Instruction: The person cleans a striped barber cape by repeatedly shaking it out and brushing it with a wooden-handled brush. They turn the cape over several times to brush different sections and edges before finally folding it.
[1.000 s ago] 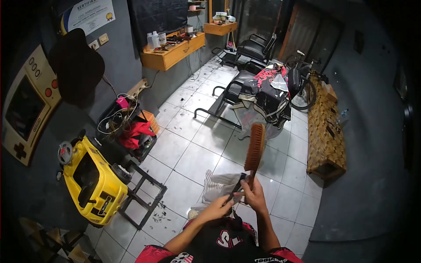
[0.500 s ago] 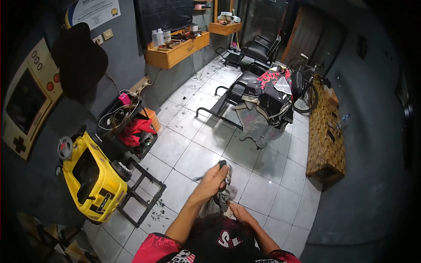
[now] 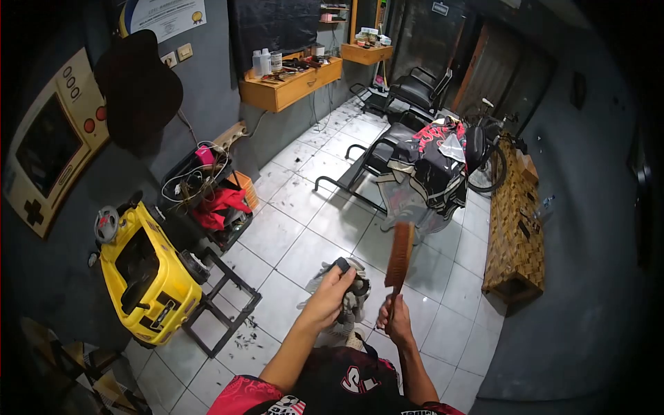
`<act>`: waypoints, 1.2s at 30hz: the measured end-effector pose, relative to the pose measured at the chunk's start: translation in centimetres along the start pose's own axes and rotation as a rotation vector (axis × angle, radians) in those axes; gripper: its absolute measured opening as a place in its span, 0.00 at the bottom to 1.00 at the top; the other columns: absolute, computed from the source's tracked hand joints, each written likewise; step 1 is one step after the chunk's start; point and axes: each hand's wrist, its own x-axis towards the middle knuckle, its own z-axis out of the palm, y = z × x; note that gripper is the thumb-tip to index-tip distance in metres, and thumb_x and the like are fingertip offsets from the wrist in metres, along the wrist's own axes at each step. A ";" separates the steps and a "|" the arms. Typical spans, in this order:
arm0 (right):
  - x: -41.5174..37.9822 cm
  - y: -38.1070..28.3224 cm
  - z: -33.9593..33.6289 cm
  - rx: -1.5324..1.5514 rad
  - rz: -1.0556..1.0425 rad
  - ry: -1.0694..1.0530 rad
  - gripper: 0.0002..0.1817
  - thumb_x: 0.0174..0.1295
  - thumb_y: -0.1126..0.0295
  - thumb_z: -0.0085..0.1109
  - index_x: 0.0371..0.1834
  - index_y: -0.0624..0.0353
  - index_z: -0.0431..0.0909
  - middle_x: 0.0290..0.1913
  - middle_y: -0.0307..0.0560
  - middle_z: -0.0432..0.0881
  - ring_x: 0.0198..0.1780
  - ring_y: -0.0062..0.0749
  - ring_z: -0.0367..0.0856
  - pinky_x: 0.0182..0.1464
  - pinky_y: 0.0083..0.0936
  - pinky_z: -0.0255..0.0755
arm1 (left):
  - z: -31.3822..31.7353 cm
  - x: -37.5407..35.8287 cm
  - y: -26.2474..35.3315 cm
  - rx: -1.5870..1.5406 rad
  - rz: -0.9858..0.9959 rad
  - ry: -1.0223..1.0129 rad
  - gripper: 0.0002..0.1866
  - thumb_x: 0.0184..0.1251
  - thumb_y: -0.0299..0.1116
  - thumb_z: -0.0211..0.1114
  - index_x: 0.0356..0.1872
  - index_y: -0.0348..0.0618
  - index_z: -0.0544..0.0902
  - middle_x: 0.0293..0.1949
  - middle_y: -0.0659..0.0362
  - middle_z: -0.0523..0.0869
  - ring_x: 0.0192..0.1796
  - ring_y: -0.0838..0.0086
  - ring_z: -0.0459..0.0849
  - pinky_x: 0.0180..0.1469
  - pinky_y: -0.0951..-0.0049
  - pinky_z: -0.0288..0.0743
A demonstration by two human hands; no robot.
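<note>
My left hand (image 3: 330, 299) is closed around a bunched grey cloth with black trim (image 3: 354, 294), which hangs in folds in front of my body. Part of the cloth is hidden behind my fingers. To its right, my right hand (image 3: 395, 319) grips the dark handle of a brush (image 3: 400, 257). The brush stands nearly upright, its long head with reddish-brown bristles above the hand. Brush and cloth are apart.
Ahead is a black barber chair (image 3: 387, 142) with dark and translucent cloths (image 3: 432, 183) draped over it. A woven cabinet (image 3: 512, 228) lines the right wall. On the left are a yellow toy car (image 3: 149, 277) and a black metal frame (image 3: 228, 297). Hair clippings dot the tiled floor (image 3: 283, 238).
My right hand has risen from beside the cloth and moved right, and the brush in it now shows. My left hand still holds the cloth. The camera view has shifted slightly.
</note>
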 end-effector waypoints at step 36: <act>3.4 15.3 -7.0 -1.449 0.136 -0.250 0.27 0.62 0.47 0.45 0.30 0.62 0.81 0.30 0.51 0.82 0.33 0.39 0.82 0.34 0.36 0.73 | 1.9 -1.6 5.3 0.050 0.454 -0.126 0.33 0.59 0.18 0.56 0.65 0.37 0.54 0.61 0.49 0.67 0.66 0.66 0.62 0.62 0.71 0.59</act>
